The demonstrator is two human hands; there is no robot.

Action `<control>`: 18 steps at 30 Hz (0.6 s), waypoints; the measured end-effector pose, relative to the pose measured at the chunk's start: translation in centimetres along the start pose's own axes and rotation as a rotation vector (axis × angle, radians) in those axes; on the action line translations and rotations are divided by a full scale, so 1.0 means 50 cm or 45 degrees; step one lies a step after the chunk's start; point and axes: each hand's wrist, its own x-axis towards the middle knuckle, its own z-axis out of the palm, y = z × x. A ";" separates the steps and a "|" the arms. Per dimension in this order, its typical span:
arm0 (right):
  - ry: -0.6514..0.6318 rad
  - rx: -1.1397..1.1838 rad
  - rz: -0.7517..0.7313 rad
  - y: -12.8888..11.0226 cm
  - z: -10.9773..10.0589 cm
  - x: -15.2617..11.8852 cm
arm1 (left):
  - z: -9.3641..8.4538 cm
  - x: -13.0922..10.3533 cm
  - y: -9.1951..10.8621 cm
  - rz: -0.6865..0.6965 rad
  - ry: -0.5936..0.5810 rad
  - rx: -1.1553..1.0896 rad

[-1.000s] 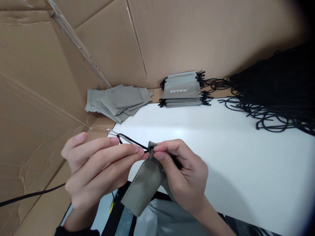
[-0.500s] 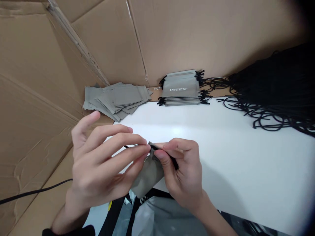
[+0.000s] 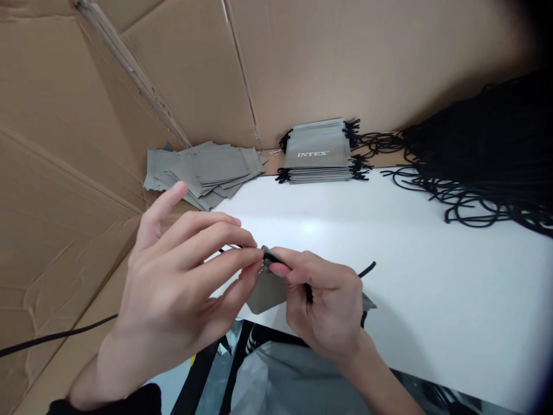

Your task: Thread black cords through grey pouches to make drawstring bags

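Note:
A grey fabric pouch (image 3: 266, 293) hangs between my hands over the front part of the white table. My left hand (image 3: 190, 276) pinches a black cord at the pouch's top corner with thumb and index finger, its other fingers raised. My right hand (image 3: 324, 294) is closed around the pouch's upper edge and the cord, thumb and index finger close to the left fingertips. A black cord end (image 3: 368, 269) and a grey corner of fabric stick out past the right hand. The exact grip at the fingertips is partly hidden.
Loose grey pouches (image 3: 220, 164) lie at the back left. Stacked pouches marked INTEX (image 3: 317, 147), with black cords, stand at the back centre. A large heap of black cords (image 3: 488, 144) covers the back right. Cardboard walls (image 3: 173, 69) enclose the white table (image 3: 432, 276).
My right hand has turned and closed more around the pouch, and a cord end now shows to its right. My left hand has shifted slightly, still pinching at the corner.

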 end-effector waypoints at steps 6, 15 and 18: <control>0.004 -0.124 -0.035 0.000 -0.011 0.001 | 0.006 -0.004 -0.001 0.116 -0.006 0.060; -0.030 -0.258 -0.086 -0.011 -0.026 0.005 | 0.026 -0.022 -0.005 0.359 0.149 0.067; -0.043 -0.342 -0.113 -0.008 -0.026 -0.001 | 0.032 -0.021 -0.003 0.366 0.136 0.050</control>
